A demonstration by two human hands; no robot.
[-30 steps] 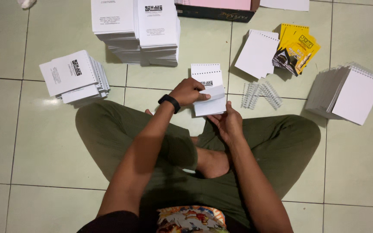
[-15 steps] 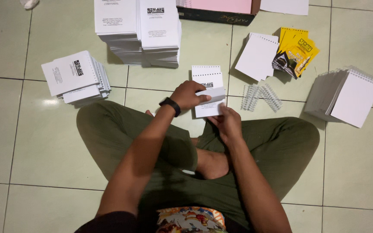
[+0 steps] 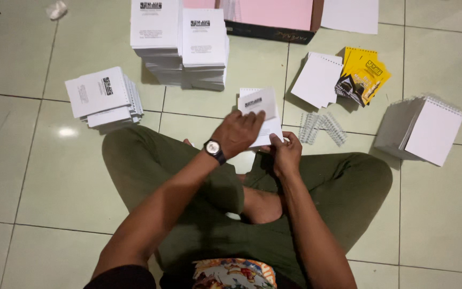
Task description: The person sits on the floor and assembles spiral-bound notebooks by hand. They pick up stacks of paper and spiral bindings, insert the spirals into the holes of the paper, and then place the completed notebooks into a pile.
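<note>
Seated cross-legged on a pale tiled floor (image 3: pixel 44 176) in olive trousers (image 3: pixel 343 187). Just ahead of the knees, left hand (image 3: pixel 239 134), black wristwatch (image 3: pixel 214 151) at the wrist, closed over the lower part of a small white notepad (image 3: pixel 260 109), fingers spread across its front sheet. Right hand (image 3: pixel 286 152) just beside, pinching the notepad's lower right corner between thumb and fingertips. Notepad held tilted above the floor, a dark printed block near its top. Right of it, a loose heap of white wire binding coils (image 3: pixel 323 128) on the tiles. Farther right, a bound white pad stack (image 3: pixel 426 131). Left, a fanned pile of printed white sheets (image 3: pixel 102 96). Beyond, loose white covers (image 3: pixel 319 80) beside yellow covers (image 3: pixel 363 75). Farthest, two tall printed stacks (image 3: pixel 180 45) and a box of pink paper (image 3: pixel 279 18).
</note>
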